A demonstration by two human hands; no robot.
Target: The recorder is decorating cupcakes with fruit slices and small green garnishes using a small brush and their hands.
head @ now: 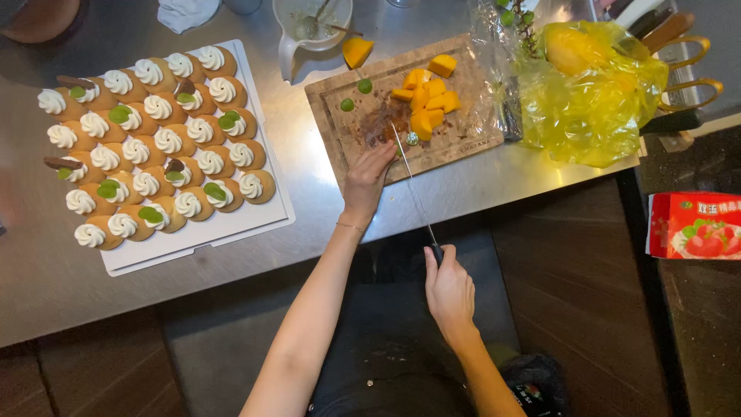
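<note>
Right hand [449, 292] is wrapped tight around the dark handle of a long thin knife [411, 188], blade reaching up onto the wooden cutting board [463, 139]. My left hand [369, 179] has fingertips curled down on something small and green at the board's near edge, right by the blade; I can't tell exactly what it is. I'd guess that bit is soft, light and slippery, so pinning it from the top with fingers tucked back seems the way. The knife looks light but whippy, best held near the blade. Mango cubes [426, 100] sit further back, and a tray of cream-topped pastries [150, 143] is on the left.
</note>
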